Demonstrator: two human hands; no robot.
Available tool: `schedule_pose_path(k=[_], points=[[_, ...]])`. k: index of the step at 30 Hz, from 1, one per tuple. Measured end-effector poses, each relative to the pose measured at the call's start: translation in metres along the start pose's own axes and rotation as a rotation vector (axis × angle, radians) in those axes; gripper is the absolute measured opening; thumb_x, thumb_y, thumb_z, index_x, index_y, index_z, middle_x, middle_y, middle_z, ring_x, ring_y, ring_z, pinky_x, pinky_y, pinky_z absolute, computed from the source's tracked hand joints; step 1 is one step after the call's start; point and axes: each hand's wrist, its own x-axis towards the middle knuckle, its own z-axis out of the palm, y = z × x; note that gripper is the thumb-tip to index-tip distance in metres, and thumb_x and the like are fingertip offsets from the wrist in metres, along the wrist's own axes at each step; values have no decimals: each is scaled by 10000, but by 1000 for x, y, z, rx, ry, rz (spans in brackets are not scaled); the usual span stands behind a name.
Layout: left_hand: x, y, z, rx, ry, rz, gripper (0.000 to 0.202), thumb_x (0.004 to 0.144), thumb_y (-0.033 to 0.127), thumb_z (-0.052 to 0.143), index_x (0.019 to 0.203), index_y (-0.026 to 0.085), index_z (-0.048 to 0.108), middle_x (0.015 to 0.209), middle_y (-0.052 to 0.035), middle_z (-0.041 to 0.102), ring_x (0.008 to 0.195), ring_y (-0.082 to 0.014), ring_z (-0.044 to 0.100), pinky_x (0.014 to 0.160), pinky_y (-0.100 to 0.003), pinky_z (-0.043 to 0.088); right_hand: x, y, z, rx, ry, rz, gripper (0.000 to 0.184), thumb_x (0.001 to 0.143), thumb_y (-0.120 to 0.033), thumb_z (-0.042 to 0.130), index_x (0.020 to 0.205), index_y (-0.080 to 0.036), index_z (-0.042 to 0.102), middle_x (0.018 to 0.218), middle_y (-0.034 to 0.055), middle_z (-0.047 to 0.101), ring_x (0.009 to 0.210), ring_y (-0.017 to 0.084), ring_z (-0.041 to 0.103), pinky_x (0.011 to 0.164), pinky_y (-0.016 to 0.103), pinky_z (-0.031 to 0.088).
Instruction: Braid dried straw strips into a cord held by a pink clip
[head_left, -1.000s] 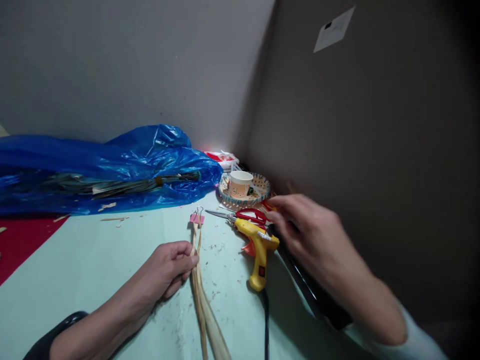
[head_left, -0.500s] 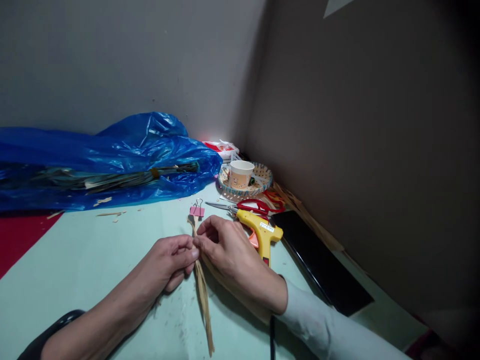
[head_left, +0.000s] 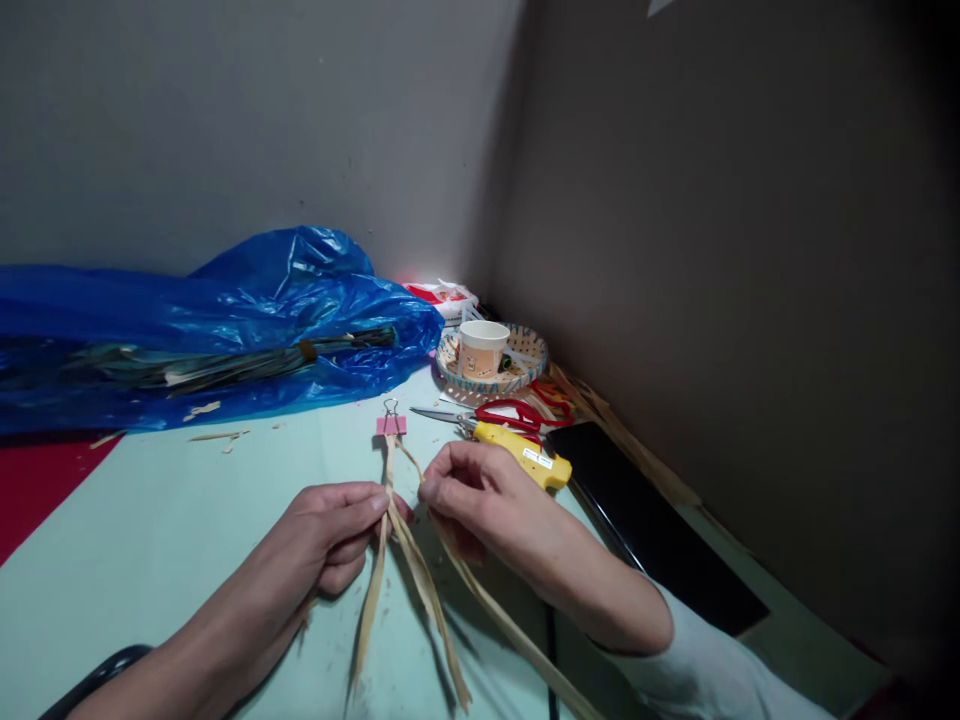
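Note:
A pink binder clip (head_left: pixel 391 427) lies on the pale green table and grips the top ends of several tan, dried, leaf-like strips (head_left: pixel 420 570). Just below the clip, my left hand (head_left: pixel 337 530) pinches these strips between thumb and forefinger, and their loose ends fan out toward me. To the right, my right hand (head_left: pixel 495 510) pinches a separate long strip (head_left: pixel 506 628), pulled aside from the others. Its upper part runs up to the clip, and its tail trails toward the bottom edge.
Behind my right hand are a yellow glue gun (head_left: pixel 521 447), partly hidden, and red-handled scissors (head_left: pixel 510 412). A black flat panel (head_left: pixel 660 530) lies at right. Farther back, a paper cup (head_left: pixel 484 350) stands in a woven basket (head_left: pixel 536 368). A blue plastic bag (head_left: pixel 300 290) covers the back left.
My right hand has moved right and toward me, drawing one strip away from the bundle. The strips below my left hand, bunched before, now spread apart.

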Motion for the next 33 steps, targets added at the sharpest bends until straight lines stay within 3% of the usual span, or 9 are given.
schedule_pose_path(k=[3, 8, 11, 17, 23, 29, 33], points=[[1, -2, -1, 5, 9, -12, 320, 804, 458, 625, 680, 169, 568, 529, 103, 228, 498, -81, 66, 446, -245, 61, -5, 1, 6, -106, -24, 24, 154, 818, -259, 501, 686, -182, 511, 568, -31, 485, 514, 92, 427, 506, 232, 295], [1, -2, 0, -7, 6, 28, 291, 782, 457, 650, 719, 173, 651, 465, 103, 254, 467, -78, 108, 451, -241, 115, -13, 6, 24, -424, 110, -3, 248, 863, -317, 441, 653, -187, 468, 610, 11, 519, 576, 127, 433, 538, 276, 257], [0, 0, 2, -10, 17, 19, 276, 753, 445, 682, 690, 176, 664, 455, 103, 258, 451, -76, 153, 449, -236, 163, -17, 7, 31, -513, 111, -3, 239, 871, -324, 422, 698, -192, 520, 629, 37, 541, 585, 146, 459, 565, 296, 278], [-1, 0, 3, -16, 22, 28, 229, 743, 398, 699, 747, 169, 708, 445, 103, 269, 446, -78, 221, 444, -221, 216, -19, 6, 32, -596, 72, 13, 199, 853, -304, 429, 834, -207, 601, 703, 76, 576, 612, 174, 463, 555, 308, 251], [-1, 2, 6, 16, 50, 18, 244, 698, 405, 726, 683, 166, 679, 447, 107, 259, 437, -70, 175, 430, -231, 150, -22, 12, 34, -672, 57, -41, 197, 869, -308, 427, 901, -213, 597, 663, 47, 542, 580, 161, 396, 537, 301, 210], [-1, -3, 0, 33, 19, 48, 283, 813, 423, 619, 694, 166, 629, 488, 98, 281, 484, -82, 100, 469, -255, 84, -22, 3, 22, -688, 145, -91, 239, 923, -399, 450, 819, -200, 532, 755, 28, 588, 669, 166, 483, 611, 294, 277], [-1, -5, -2, 65, 31, 66, 300, 842, 435, 575, 688, 179, 600, 470, 106, 242, 485, -92, 80, 475, -275, 65, -18, 0, 14, -645, 41, -83, 200, 951, -354, 445, 925, -188, 554, 825, 43, 614, 770, 183, 533, 639, 288, 294]])
